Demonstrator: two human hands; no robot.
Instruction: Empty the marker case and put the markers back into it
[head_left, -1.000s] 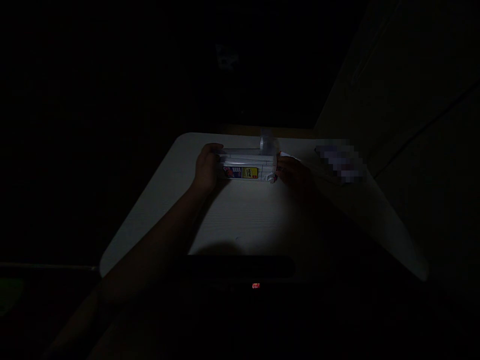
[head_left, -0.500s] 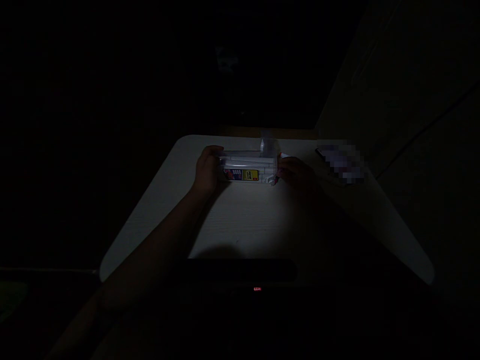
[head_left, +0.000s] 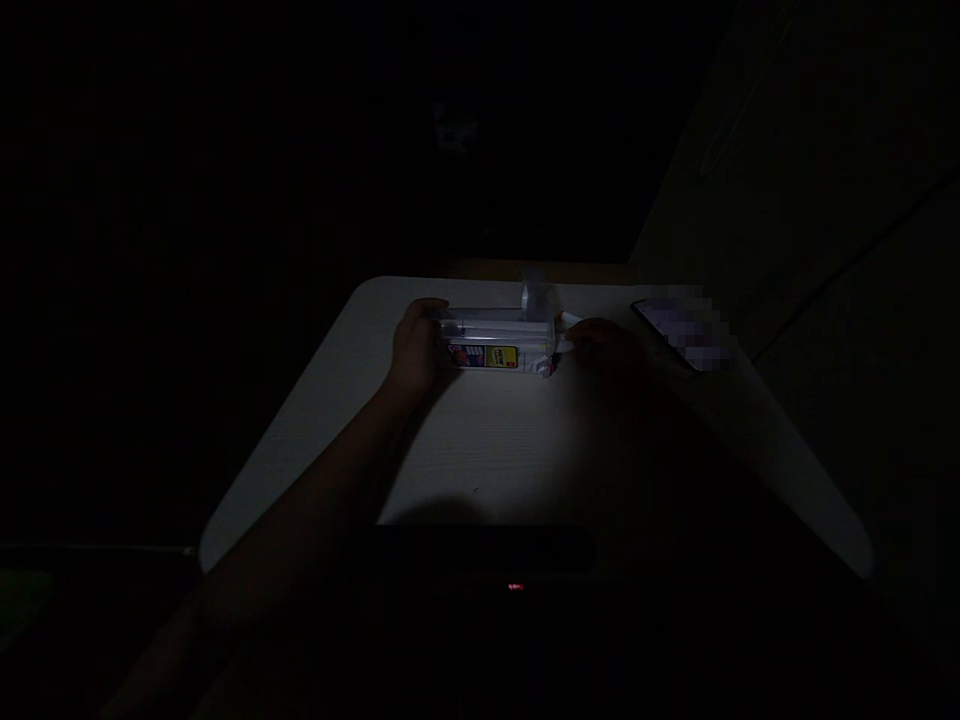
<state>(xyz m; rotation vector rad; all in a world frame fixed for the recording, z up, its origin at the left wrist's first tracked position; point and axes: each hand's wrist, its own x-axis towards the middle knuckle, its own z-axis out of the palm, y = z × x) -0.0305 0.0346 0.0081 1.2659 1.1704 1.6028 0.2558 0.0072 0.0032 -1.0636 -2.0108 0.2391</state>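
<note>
Two hands are working at a long plastic package [head_left: 495, 330], which is lying crosswise near the far edge of a pale, round-cornered table [head_left: 480, 440]. On the left, the left hand [head_left: 415, 348] is curling around the package's left end and appears to have a firm hold of it. Along the package's front, a yellow-and-purple printed label [head_left: 501, 356] is facing the camera, too dim to read. Behind the right end, a clear plastic piece [head_left: 534, 297] is rising above the package. At the right end, the right hand [head_left: 604, 345] is lying in deep shadow beside a white-tipped stick [head_left: 570, 319], and I cannot tell how far open it is or whether it is gripping anything. Farther right, a pixelated device [head_left: 679, 332] is resting apart. The package is looking light, stiff and slick, so its ends are offering the surest hold.
</note>
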